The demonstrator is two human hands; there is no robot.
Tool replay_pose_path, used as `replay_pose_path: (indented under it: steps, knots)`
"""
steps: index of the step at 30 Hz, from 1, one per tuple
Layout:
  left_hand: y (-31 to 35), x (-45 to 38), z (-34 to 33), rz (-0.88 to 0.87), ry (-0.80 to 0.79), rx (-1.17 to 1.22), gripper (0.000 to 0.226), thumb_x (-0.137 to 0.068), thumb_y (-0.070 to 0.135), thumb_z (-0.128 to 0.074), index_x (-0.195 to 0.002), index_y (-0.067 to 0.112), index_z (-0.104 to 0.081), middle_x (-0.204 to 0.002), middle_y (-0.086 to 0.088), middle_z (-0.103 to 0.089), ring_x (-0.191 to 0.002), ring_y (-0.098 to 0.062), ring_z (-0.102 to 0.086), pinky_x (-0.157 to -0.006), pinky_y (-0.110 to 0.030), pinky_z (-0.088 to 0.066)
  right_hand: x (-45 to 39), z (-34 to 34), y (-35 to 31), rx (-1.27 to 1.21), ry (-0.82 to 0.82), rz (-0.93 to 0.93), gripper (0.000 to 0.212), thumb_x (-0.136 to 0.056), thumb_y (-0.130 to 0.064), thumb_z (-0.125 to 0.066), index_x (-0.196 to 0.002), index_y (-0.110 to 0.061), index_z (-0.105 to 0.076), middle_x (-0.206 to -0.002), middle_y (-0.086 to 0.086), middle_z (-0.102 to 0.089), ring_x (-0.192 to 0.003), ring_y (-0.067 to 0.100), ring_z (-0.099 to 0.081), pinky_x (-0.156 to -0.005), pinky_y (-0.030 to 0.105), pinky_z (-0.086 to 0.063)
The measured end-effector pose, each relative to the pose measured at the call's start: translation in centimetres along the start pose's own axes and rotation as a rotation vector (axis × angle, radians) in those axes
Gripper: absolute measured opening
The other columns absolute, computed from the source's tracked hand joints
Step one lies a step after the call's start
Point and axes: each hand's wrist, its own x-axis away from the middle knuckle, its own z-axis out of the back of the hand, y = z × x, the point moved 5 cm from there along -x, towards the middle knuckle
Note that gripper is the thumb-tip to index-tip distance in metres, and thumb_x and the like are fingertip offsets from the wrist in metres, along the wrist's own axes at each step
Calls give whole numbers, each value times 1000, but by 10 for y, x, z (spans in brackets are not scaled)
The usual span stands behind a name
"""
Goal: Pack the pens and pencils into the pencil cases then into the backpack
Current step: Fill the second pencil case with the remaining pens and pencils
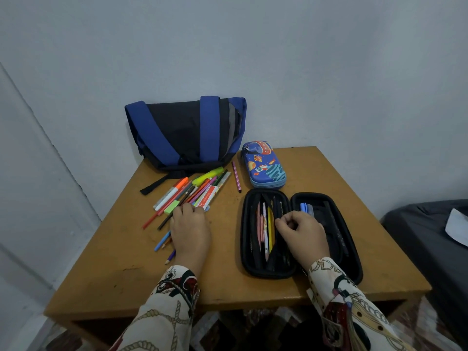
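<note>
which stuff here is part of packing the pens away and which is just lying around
Part of the job:
- loose pens and pencils under the left hand
- single pink pen
- open black pencil case, right hand in it
- closed space-print pencil case
- blue and black backpack

Just lying about:
- white paper on the dark bed

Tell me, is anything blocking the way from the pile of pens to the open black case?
Nothing visible does. Bare table lies between the pen pile and the open black case. The left hand rests on the pile; the right hand is at the case.
</note>
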Motion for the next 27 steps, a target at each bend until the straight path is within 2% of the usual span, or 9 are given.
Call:
replay_pose_path:
  steps: [2, 6, 9, 13, 15, 19, 22, 27]
  knots:
    - [0, 0, -1, -14, 22, 5, 18, -92, 16, -58, -104, 9, -70, -100, -10, -62, -94, -27, -54, -75, -36, -45, 0, -1, 0, 7, 0, 0, 24, -86, -32, -62, -64, -22, -59, -67, -4, -58, -67, 11, -55, -88, 49, -49]
    - [0, -1, -3, -7, -8, 26, 24, -96, 21, -50, -114, 13, -64, -110, -9, -60, -103, -25, -51, -83, -34, -43, -4, -1, 0, 24, -89, -27, 22, -87, -35, -63, -69, -24, -61, -71, -4, -60, -68, 13, -58, -87, 49, -50]
    - [0, -1, -2, -10, -2, 51, 24, -96, 21, -50, -115, 13, -64, -111, -9, -61, -103, -25, -51, -83, -35, -42, -8, 9, -4, -59, -169, -71, 22, -90, -38, -61, -75, -21, -63, -73, 2, -65, -71, 21, -62, -73, 42, -53]
    - [1, -2, -4, -47, 45, 90, 13, -89, 14, -62, -100, 9, -67, -96, -11, -64, -90, -27, -54, -73, -38, -44, -28, 41, 8, -67, -35, -80, 13, -92, -23, -56, -85, -24, -67, -84, -4, -68, -77, 16, -63, -69, 33, -50]
    - [2, -2, -4, -62, 72, 100, 11, -84, 12, -66, -94, 8, -67, -91, -12, -63, -85, -28, -55, -70, -40, -45, -39, 56, 26, -26, 25, -121, 18, -88, -14, -54, -90, -25, -68, -91, -1, -68, -80, 19, -63, -70, 32, -49]
    - [2, 0, -1, -88, 113, 115, 13, -83, 12, -68, -95, 8, -67, -91, -12, -64, -86, -28, -56, -70, -41, -47, -46, 75, 58, 56, 79, -172, 26, -86, -8, -56, -102, -21, -72, -107, 5, -57, -102, 23, -53, -83, 33, -43]
    - [5, 1, 2, -107, 128, 132, 14, -85, 14, -66, -98, 9, -66, -93, -11, -64, -87, -27, -56, -70, -39, -48, -46, 72, 66, 30, 41, -171, 24, -88, -8, -58, -105, -20, -71, -108, 6, -51, -97, 18, -47, -79, 27, -34]
    - [5, 4, 4, -118, 110, 262, 22, -88, 10, -65, -109, 8, -61, -103, -13, -59, -92, -25, -56, -70, -35, -53, -43, 67, 74, -133, 66, -166, 27, -87, -2, -56, -104, -17, -71, -108, 7, -50, -101, 18, -49, -84, 27, -36]
